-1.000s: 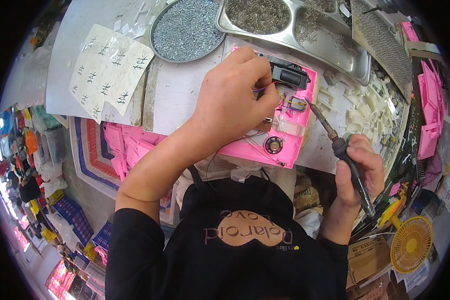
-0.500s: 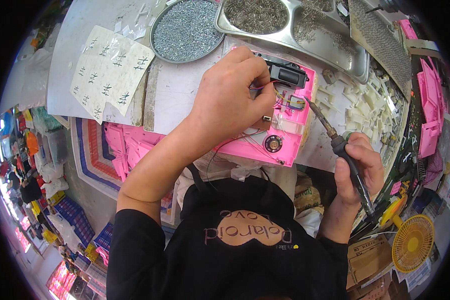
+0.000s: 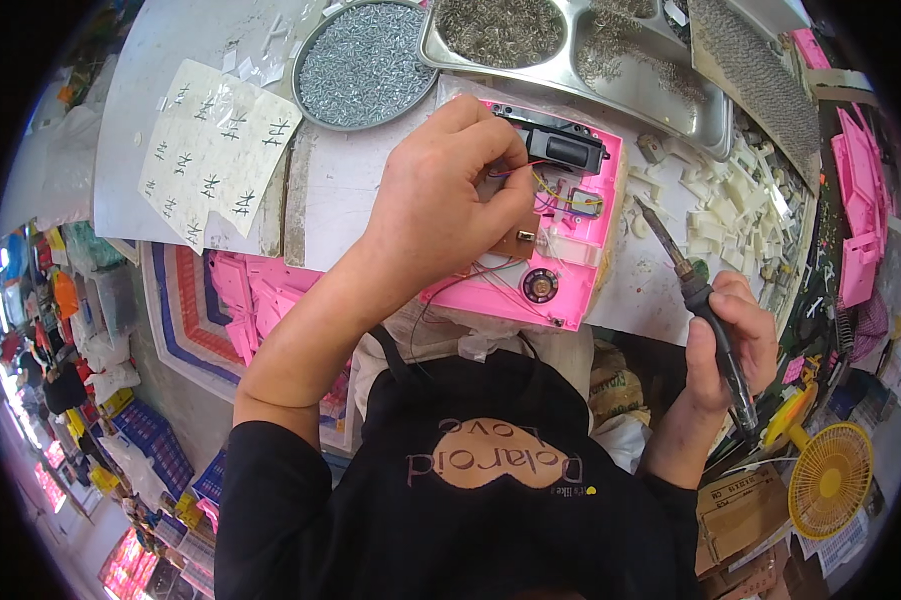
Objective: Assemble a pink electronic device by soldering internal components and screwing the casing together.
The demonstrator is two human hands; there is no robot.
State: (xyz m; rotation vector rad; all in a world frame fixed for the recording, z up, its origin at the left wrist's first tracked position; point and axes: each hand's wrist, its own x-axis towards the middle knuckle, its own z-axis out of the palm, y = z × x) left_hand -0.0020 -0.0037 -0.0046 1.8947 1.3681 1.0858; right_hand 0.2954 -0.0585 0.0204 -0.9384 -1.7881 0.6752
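Left hand [image 3: 441, 190]: thumb and finger pinched on wires [image 3: 541, 186] over the pink case [image 3: 581, 302].
Right hand [image 3: 751, 335]: clamped round the iron [image 3: 693, 287], tip clear of the case.
Case: open side up, near the steel tray [image 3: 713, 130].
Speaker [image 3: 541, 286]: inside case, near edge.

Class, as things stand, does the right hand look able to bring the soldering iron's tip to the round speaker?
Probably yes: the right hand holds the soldering iron to the right of the pink case, nothing visible seems to block the round speaker, and the left hand is clear of it.
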